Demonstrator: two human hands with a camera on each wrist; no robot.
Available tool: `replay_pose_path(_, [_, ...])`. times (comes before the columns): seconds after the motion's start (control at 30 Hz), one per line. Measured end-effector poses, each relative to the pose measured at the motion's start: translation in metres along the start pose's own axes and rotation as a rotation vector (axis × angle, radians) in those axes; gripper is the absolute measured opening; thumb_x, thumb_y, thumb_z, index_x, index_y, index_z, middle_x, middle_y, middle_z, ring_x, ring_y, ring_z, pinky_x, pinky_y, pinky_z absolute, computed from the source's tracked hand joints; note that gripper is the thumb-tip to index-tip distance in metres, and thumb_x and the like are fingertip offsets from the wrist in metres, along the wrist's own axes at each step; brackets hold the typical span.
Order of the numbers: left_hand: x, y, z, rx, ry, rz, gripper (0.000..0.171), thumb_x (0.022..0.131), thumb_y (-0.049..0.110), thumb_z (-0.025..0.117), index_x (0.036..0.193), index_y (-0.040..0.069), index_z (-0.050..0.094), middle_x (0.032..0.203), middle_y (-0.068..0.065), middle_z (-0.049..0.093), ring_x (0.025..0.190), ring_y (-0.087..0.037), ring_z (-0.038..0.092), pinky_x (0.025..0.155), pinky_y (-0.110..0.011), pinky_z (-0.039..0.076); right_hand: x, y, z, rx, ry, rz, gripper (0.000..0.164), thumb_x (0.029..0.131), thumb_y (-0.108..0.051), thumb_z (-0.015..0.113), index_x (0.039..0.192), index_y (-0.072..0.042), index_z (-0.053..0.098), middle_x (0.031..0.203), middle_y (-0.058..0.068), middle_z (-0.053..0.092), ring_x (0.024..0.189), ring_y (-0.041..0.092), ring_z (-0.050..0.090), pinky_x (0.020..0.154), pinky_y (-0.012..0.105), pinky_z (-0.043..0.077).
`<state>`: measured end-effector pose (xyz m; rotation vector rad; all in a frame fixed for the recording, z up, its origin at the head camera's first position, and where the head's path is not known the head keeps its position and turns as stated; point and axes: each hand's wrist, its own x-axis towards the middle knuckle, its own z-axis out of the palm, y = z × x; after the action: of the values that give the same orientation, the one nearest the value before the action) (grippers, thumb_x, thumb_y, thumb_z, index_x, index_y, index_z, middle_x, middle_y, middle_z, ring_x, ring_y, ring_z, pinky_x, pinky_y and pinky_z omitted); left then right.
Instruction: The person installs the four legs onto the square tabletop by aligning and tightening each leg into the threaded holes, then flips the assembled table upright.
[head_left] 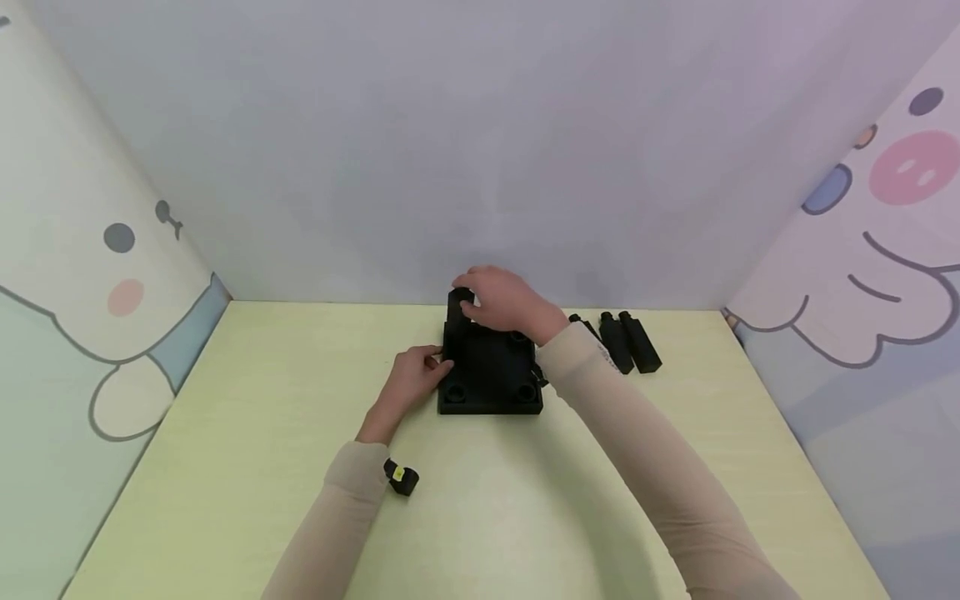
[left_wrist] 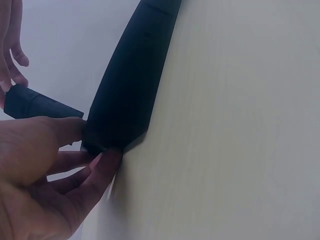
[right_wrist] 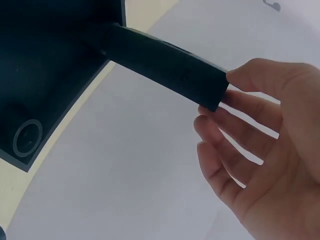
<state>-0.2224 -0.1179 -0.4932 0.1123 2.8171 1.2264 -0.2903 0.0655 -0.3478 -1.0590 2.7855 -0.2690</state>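
Note:
A square black tabletop (head_left: pixel 491 375) with raised edges lies on the table, round sockets showing at its corners. At its far left corner a black table leg (head_left: pixel 460 308) stands upright. My right hand (head_left: pixel 506 302) pinches the free end of that leg between thumb and fingertips; the right wrist view shows the leg's (right_wrist: pixel 167 67) other end meeting the tabletop corner. Whether it sits inside the socket cannot be told. Along the left edge, my left hand (head_left: pixel 411 379) grips the tabletop, and in the left wrist view its thumb and fingers hold the corner.
Several loose black legs (head_left: pixel 617 342) with narrow tips lie right of the tabletop, partly behind the right sleeve. A small black object with a yellow mark (head_left: pixel 402 477) is by the left cuff. Behind the pale table (head_left: pixel 300 350) rises a wall, with cartoon-printed sheets at both sides.

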Motion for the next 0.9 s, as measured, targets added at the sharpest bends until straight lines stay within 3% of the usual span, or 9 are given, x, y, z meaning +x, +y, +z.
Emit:
replay_pose_path(0.27, [-0.003, -0.001, 0.000, 0.003, -0.009, -0.004, 0.043, 0.100, 0.027, 0.065, 0.131, -0.002, 0.066, 0.096, -0.014, 0.076, 0.087, -0.025, 0.071, 0.084, -0.042, 0.057, 0.005, -0.007, 0.007, -0.099, 0.061, 0.065, 0.037, 0.105, -0.035, 0.055, 0.134, -0.012, 0.063, 0.124, 0.009, 0.066, 0.103, 0.024, 0.067, 0.089, 0.041, 0.056])
replay_pose_path(0.43, [-0.002, 0.001, -0.001, 0.004, 0.004, 0.011, 0.042, 0.099, 0.027, 0.066, 0.129, -0.003, 0.067, 0.097, -0.015, 0.076, 0.087, -0.025, 0.071, 0.084, -0.042, 0.057, 0.011, -0.005, 0.016, -0.158, 0.151, 0.105, 0.032, 0.105, -0.040, 0.051, 0.114, -0.012, 0.064, 0.101, 0.005, 0.067, 0.085, 0.021, 0.065, 0.073, 0.039, 0.055])
replay_pose_path(0.57, [0.000, 0.001, 0.000, 0.003, 0.004, 0.006, 0.043, 0.100, 0.027, 0.065, 0.130, -0.003, 0.066, 0.098, -0.016, 0.076, 0.089, -0.027, 0.071, 0.084, -0.044, 0.056, 0.014, -0.002, 0.021, -0.173, 0.185, 0.136, 0.035, 0.106, -0.044, 0.048, 0.106, -0.012, 0.062, 0.091, 0.004, 0.066, 0.079, 0.020, 0.063, 0.069, 0.038, 0.054])
replay_pose_path(0.63, [0.000, 0.001, 0.000, 0.002, 0.000, -0.001, 0.043, 0.099, 0.027, 0.066, 0.130, -0.003, 0.066, 0.098, -0.016, 0.076, 0.090, -0.027, 0.071, 0.085, -0.044, 0.056, 0.013, -0.001, 0.022, -0.161, 0.179, 0.150, 0.039, 0.106, -0.048, 0.048, 0.110, -0.013, 0.062, 0.095, 0.004, 0.068, 0.082, 0.020, 0.065, 0.071, 0.038, 0.054])
replay_pose_path(0.73, [0.000, 0.002, 0.001, 0.004, 0.001, -0.002, 0.043, 0.099, 0.026, 0.066, 0.130, -0.003, 0.066, 0.098, -0.016, 0.077, 0.090, -0.027, 0.072, 0.085, -0.044, 0.056, 0.009, 0.000, 0.019, -0.134, 0.165, 0.156, 0.046, 0.105, -0.053, 0.047, 0.127, -0.015, 0.061, 0.112, 0.004, 0.070, 0.090, 0.020, 0.068, 0.074, 0.041, 0.057])
replay_pose_path(0.9, [-0.001, 0.001, -0.003, 0.005, 0.014, 0.000, 0.042, 0.099, 0.026, 0.066, 0.129, -0.003, 0.067, 0.095, -0.015, 0.076, 0.088, -0.026, 0.072, 0.085, -0.043, 0.057, 0.004, -0.001, 0.004, -0.097, 0.070, 0.071, 0.050, 0.102, -0.038, 0.050, 0.150, -0.025, 0.050, 0.141, 0.004, 0.061, 0.110, 0.021, 0.067, 0.077, 0.043, 0.056])
